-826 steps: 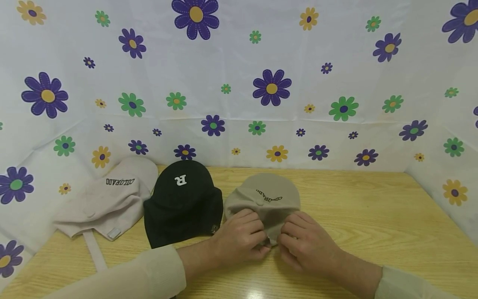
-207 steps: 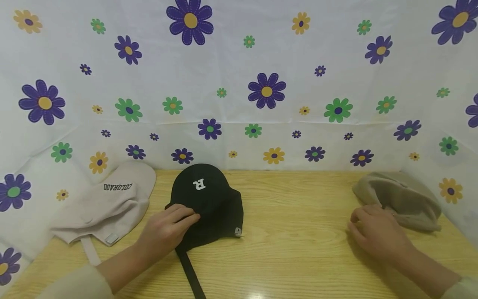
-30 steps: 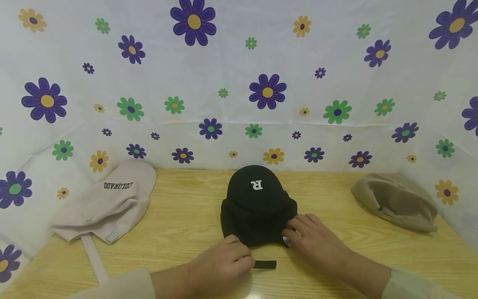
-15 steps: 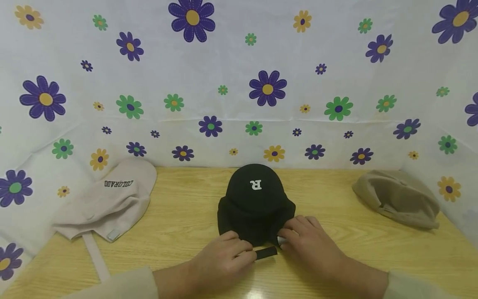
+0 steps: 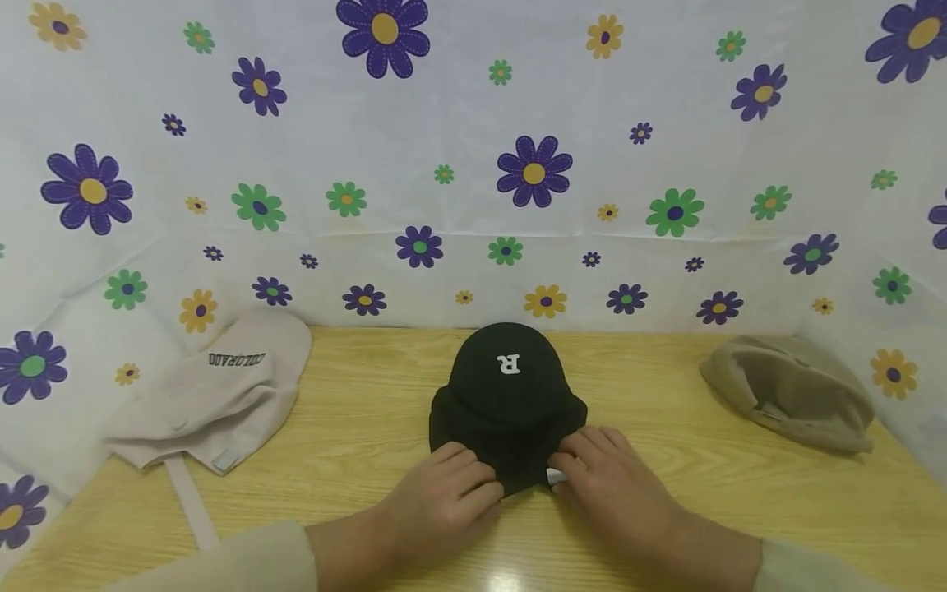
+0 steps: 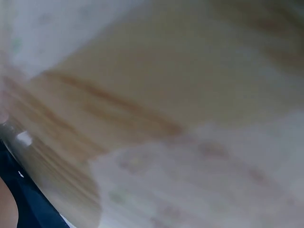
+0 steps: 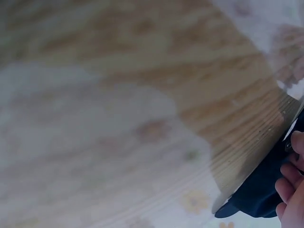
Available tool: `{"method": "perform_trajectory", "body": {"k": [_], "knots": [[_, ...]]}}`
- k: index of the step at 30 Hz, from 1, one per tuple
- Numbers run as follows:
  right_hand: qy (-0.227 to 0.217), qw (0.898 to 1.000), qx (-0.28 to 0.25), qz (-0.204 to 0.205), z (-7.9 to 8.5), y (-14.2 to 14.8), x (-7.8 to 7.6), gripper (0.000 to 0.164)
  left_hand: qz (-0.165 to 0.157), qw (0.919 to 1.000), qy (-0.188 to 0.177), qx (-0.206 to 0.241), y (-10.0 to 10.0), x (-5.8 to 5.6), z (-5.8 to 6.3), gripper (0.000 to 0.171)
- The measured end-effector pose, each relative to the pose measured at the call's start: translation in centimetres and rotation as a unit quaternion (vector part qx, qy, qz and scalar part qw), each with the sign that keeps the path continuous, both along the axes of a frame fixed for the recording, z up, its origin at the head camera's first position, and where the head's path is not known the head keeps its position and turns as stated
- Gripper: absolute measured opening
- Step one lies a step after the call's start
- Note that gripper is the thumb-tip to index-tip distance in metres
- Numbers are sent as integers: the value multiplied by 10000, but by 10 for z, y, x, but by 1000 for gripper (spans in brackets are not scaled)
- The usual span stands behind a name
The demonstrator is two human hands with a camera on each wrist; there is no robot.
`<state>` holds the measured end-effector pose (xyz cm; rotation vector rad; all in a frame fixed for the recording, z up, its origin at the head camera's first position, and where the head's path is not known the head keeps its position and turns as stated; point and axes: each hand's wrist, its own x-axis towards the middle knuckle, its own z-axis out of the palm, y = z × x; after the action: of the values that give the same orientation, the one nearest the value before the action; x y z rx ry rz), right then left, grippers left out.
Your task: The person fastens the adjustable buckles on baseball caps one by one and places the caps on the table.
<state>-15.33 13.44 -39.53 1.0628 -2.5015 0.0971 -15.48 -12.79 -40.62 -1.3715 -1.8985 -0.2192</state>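
Half a second on, the left hand has risen slightly against the near edge of the black baseball cap, and the black strap end that jutted past its fingers is out of sight. Both forearms reach in from the near side, angled inward, so the two hands face each other across a narrow gap. Left fingers curl on the cap's near-left edge; the right hand pinches its near-right corner beside one small silvery piece. Three caps lie on one table: the black one mid-table, one pale COLORADO cap left, one tan cap right.
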Motion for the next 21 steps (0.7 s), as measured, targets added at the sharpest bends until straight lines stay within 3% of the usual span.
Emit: {"method": "perform_trajectory", "body": {"k": [9, 13, 21], "knots": [[195, 9993, 274, -169, 0, 4, -7, 22, 4, 9997, -220, -141, 5, 0, -1, 3], [263, 9989, 336, -204, 0, 5, -7, 21, -19, 9996, -240, -140, 8, -2, -2, 11], [267, 9991, 252, -206, -1, 4, -6, 21, -56, 9983, -565, 95, 10, -5, -1, 12]]}}
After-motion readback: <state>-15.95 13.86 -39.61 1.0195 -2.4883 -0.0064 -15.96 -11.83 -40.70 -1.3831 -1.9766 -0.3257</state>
